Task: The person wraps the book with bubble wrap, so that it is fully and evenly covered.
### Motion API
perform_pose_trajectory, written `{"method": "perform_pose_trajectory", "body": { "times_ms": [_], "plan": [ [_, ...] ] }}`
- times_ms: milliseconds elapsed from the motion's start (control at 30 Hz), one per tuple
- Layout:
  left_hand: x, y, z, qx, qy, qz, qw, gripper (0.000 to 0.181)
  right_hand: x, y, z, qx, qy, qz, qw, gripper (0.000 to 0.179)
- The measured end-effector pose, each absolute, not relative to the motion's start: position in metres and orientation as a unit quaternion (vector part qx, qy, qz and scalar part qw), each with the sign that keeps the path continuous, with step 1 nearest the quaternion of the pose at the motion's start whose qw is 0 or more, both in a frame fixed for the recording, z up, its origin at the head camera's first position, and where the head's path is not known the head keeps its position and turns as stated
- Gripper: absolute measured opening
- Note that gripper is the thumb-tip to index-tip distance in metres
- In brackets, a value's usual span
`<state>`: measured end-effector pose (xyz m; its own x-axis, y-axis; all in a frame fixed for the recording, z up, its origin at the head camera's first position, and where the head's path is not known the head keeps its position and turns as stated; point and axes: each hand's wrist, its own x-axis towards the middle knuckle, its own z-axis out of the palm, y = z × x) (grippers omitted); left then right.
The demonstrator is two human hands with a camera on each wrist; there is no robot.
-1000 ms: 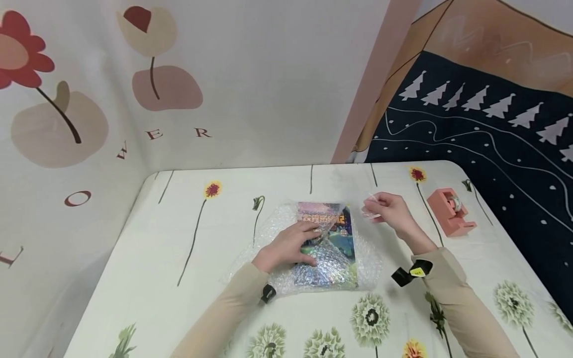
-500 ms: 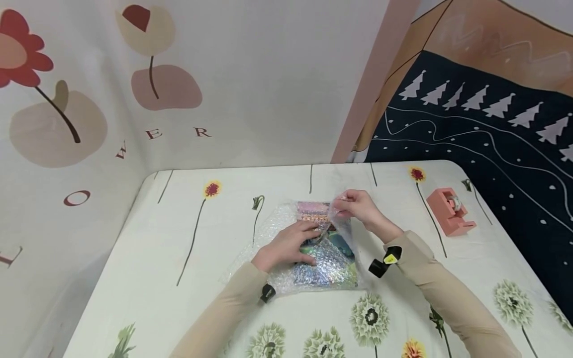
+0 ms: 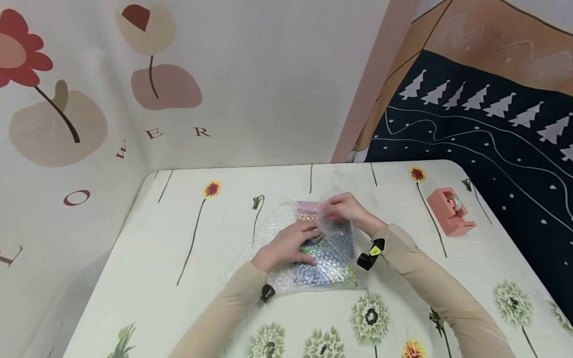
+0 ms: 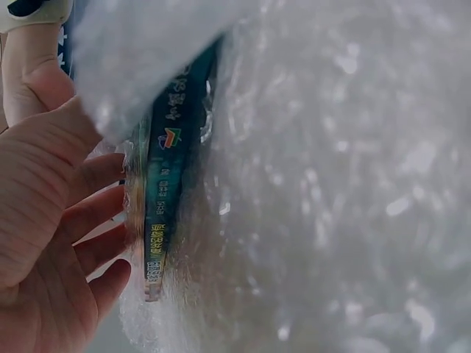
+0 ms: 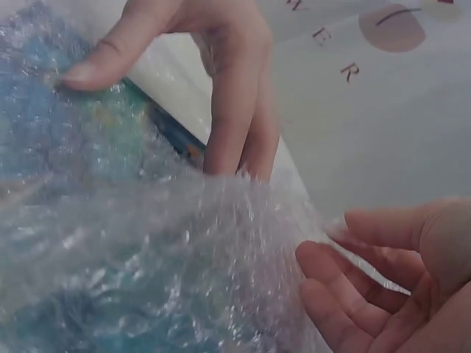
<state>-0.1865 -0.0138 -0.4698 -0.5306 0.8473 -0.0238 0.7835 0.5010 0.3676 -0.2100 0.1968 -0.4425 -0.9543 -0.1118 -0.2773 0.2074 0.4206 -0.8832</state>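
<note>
A book with a colourful cover (image 3: 307,207) lies on the table, wrapped in clear bubble wrap (image 3: 274,223). My left hand (image 3: 288,243) rests on top of it with fingers spread, holding the wrap against the cover. In the left wrist view the dark teal spine (image 4: 163,169) shows between layers of wrap. My right hand (image 3: 348,209) is over the book's upper right, and a flap of wrap covers the cover's right side. The right wrist view has the thumb and fingers of this hand (image 5: 401,283) pinching the flap's edge.
A pink tape dispenser (image 3: 447,214) with a roll of clear tape stands at the table's right. The flower-patterned tablecloth (image 3: 179,318) covers the table, with a pale printed curtain (image 3: 268,89) behind it and a dark tree-patterned cloth (image 3: 488,134) beyond the right edge.
My right hand has moved left from beside the book to above it, drawing the right flap of bubble wrap over the cover. The left hand has stayed in place.
</note>
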Motion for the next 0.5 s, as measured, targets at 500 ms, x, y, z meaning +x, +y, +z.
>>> {"method": "perform_pose_trajectory", "body": {
  "times_ms": [500],
  "plan": [
    [-0.18, -0.011, -0.469, 0.464, 0.869, 0.171, 0.026, 0.077, -0.222, 0.2, -0.453, -0.005, 0.836, -0.511, 0.2, 0.033]
  ]
}}
